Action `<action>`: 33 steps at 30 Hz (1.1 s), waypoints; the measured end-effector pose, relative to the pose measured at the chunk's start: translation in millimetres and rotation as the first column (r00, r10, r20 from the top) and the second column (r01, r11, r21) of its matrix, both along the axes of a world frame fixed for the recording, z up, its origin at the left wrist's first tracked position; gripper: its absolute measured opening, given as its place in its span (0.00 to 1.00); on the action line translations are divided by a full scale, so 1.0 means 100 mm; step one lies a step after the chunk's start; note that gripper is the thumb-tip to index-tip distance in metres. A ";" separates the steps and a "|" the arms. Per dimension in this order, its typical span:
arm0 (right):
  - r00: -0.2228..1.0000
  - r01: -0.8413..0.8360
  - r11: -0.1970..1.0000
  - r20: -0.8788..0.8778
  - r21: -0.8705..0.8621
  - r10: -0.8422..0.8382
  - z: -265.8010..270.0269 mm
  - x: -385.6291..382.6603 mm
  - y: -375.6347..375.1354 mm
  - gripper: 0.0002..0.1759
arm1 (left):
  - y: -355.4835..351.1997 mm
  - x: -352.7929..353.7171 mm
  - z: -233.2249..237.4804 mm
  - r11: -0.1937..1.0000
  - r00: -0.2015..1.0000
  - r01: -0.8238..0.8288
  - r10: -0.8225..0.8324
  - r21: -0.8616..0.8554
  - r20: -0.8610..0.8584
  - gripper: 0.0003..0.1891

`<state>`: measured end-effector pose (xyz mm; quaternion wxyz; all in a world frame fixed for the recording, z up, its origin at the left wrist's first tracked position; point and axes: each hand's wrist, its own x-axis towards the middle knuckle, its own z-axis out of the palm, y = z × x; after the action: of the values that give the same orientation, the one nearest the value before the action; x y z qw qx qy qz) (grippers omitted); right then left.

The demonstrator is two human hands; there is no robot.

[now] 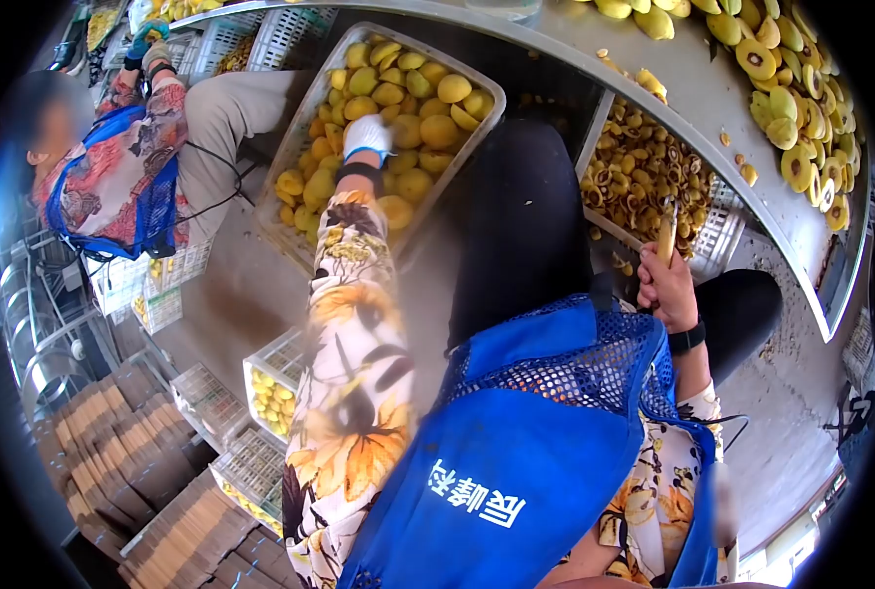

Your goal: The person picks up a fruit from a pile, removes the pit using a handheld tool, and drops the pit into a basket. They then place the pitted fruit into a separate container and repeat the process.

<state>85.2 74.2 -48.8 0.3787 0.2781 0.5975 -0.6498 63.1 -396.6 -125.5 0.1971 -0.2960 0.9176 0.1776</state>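
Observation:
My left hand (368, 139), in a white glove, reaches down onto the yellow peach halves (420, 133) heaped in a large plastic crate (493, 86). Its fingers are blurred and partly out of sight, so I cannot see whether they hold a peach. On the other side, my bare right hand (669, 287) is wrapped round the wooden handle of a small tool (666, 239). The tool's metal tip points toward a crate of peach stones and cut-out cores (644, 167); I cannot make out the tip's exact shape.
A metal table (698, 103) curves along the far side, with pitted peach halves (796, 113) piled on it. At left sits another person (113, 182) in a blue apron. Fruit crates (273, 388) and stacked cardboard (177, 530) stand on the lower left floor.

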 end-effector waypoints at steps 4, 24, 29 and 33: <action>1.000 -0.003 1.000 -0.017 0.017 0.003 0.00 -0.03 0.01 0.09 | 0.14 -0.13 -0.07 0.877 0.850 0.176 -0.365 -0.447 -0.381 0.18; 0.945 -0.279 0.948 -0.131 0.154 0.300 0.05 -0.19 -0.42 0.05 | 0.70 0.06 -0.53 0.902 0.915 0.027 -0.196 -0.431 -0.352 0.29; 0.937 -0.302 0.934 -0.121 0.191 0.328 -0.01 -0.08 -0.38 0.06 | 0.15 0.23 -0.07 0.832 0.948 -0.133 -0.052 -0.539 -0.314 0.16; 0.929 -0.280 0.927 -0.173 0.249 0.327 -0.12 -0.04 -0.38 0.07 | -0.18 0.35 -0.35 0.896 0.950 -0.038 -0.105 -0.442 -0.294 0.14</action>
<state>81.0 36.5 -61.1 0.3765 0.1513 0.7386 -0.5384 98.5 -414.5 -160.9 -0.0188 -0.2851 0.9583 0.0055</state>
